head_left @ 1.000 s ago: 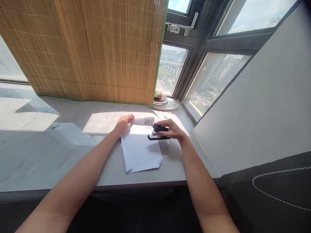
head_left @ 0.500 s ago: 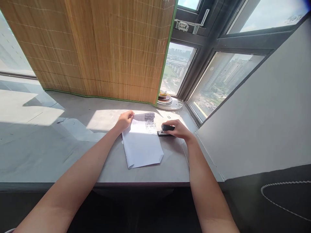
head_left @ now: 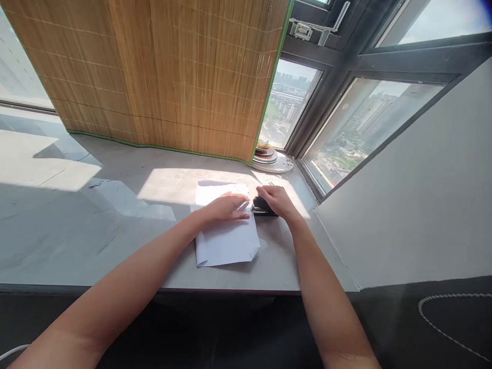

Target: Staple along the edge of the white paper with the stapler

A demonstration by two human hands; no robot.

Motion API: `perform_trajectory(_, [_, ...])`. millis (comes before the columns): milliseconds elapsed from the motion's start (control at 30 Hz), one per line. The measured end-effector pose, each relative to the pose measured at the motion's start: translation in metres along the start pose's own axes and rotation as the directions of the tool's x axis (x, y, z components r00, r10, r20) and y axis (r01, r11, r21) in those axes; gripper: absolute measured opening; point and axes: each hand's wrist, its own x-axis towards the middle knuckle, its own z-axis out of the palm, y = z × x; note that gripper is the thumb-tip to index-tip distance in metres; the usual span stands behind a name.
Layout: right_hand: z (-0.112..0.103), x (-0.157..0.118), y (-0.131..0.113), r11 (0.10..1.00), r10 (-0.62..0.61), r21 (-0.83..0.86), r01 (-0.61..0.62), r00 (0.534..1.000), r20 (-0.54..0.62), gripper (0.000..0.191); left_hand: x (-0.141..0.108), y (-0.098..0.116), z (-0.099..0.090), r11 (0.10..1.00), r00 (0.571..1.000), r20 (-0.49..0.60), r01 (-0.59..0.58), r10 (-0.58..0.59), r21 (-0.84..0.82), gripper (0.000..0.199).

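White sheets of paper [head_left: 226,245] lie on the pale counter in front of me, with a curled lower left corner and a folded lower right one. My left hand [head_left: 227,207] rests flat across their upper half, fingers stretched toward the right edge. It covers part of some fine dark marks there. Just right of that edge, my right hand [head_left: 280,200] is closed around a black stapler [head_left: 263,208] from above. The stapler's front end meets the paper's right edge; whether the paper is inside its jaw I cannot tell.
A stack of plates [head_left: 267,157] stands in the window corner behind the stapler. A bamboo blind [head_left: 161,77] hangs down to the counter [head_left: 126,246] at the back. On the right a white wall [head_left: 403,189] slants along the counter, and a pale cord [head_left: 434,318] hangs below it.
My left hand has let go of the paper's upper left edge and moved right, onto the sheets. The dark patch at the upper right is now mostly out of sight. My right hand keeps the stapler.
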Motion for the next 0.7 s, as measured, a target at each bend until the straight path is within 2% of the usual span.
perform_trajectory(67, [0.009, 0.002, -0.004, 0.994, 0.074, -0.076, -0.078, 0.996, -0.057, 0.057, 0.004, 0.002, 0.011, 0.999, 1.000, 0.003, 0.009, -0.009, 0.052, 0.042])
perform_trajectory(167, [0.021, 0.003, -0.012, 0.988, 0.111, -0.101, -0.116, 0.993, -0.049, 0.052, 0.007, 0.001, 0.020, 0.995, 1.000, -0.008, 0.010, -0.009, 0.096, 0.044])
perform_trajectory(333, [0.029, 0.004, -0.020, 0.983, 0.108, -0.134, -0.124, 0.987, -0.122, 0.042, 0.006, 0.004, 0.016, 0.996, 1.000, -0.013, 0.014, -0.012, 0.090, 0.039])
perform_trajectory(567, [0.038, 0.006, -0.022, 0.983, 0.080, -0.139, -0.119, 0.961, -0.264, 0.037, 0.006, 0.007, 0.014, 0.994, 0.997, -0.049, 0.059, -0.054, 0.095, 0.060])
perform_trajectory(700, [0.043, 0.007, -0.024, 0.977, 0.072, -0.172, -0.126, 0.955, -0.288, 0.036, 0.007, 0.004, 0.016, 0.996, 0.998, -0.065, 0.009, -0.004, 0.086, 0.047])
